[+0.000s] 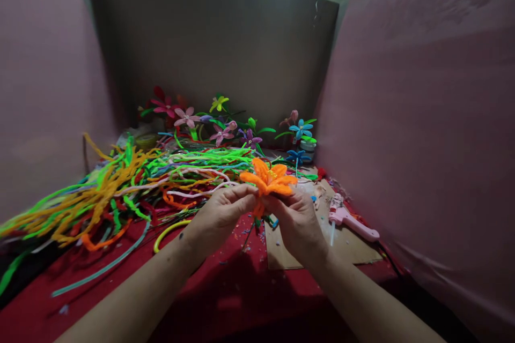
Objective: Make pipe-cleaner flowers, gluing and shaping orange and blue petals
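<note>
An orange pipe-cleaner flower (269, 177) with a yellow centre is held up in front of me, its thin dark stem hanging down below the petals. My left hand (233, 206) pinches it from the left, thumb and fingers closed by the base of the petals. On the other side my right hand (295, 220) grips the flower too, its thumb pressed under the petals and its fingers partly hidden behind them. Both hands are above the red cloth, close together.
A large heap of coloured pipe cleaners (108, 187) covers the left of the red-clothed table (225, 300). At right, a pink glue gun (352, 222) lies on a cardboard sheet (284, 254). Finished flowers, including a light blue flower (301, 128), stand along the dark back wall (209, 32).
</note>
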`<state>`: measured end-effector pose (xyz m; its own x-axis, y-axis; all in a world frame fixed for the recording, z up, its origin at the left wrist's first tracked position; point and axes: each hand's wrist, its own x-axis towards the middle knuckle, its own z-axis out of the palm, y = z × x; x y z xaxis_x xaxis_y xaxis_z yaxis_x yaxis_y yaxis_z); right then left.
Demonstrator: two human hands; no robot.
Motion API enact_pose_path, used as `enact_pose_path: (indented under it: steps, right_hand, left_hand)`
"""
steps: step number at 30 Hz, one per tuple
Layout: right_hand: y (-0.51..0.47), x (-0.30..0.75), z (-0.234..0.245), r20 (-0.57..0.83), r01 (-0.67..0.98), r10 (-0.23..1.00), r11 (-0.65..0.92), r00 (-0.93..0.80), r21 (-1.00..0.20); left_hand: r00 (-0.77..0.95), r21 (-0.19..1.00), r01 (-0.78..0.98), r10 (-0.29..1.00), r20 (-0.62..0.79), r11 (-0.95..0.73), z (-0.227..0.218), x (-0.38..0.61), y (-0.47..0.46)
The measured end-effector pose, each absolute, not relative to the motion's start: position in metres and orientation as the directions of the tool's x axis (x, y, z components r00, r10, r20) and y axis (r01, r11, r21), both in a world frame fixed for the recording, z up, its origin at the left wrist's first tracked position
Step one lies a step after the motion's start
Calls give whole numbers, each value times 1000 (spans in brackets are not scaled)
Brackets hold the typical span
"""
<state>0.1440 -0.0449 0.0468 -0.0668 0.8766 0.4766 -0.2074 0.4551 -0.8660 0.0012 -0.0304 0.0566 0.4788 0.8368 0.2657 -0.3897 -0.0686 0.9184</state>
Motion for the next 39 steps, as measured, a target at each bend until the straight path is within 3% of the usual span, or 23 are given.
enact_pose_path:
  steps: [5,12,18,22,30,35,39]
  right_hand:
    - [-41,142,51,392,-391,911,317,-128,-864]
    - [-40,139,51,397,-508,893,247,-211,-825]
    - [-41,147,53,353,-374,906,252,-233,-892]
    - [-41,152,56,423,-274,873,357,-242,-893]
    - [-32,154,54,577,-219,788,537,-215,-815]
    - [-27,157,50,499,-238,829,446,-252,-863]
    - [-25,164,59,393,-427,914,318,-99,-847]
  left_hand:
    - [500,863,-503,827,257,37,56,7,-29]
    - [480,866,-492,858,181,92,59,8,-32]
    - [490,865,-487,859,152,125,59,8,-33]
    - [511,868,-477,847,149,135,61,7,-30]
    - [490,927,-375,852,183,17,64,3,-22]
    - [436,940,-333,871,225,-76,64,2,-22]
    - [356,950,-261,898,260,-172,68,1,-25]
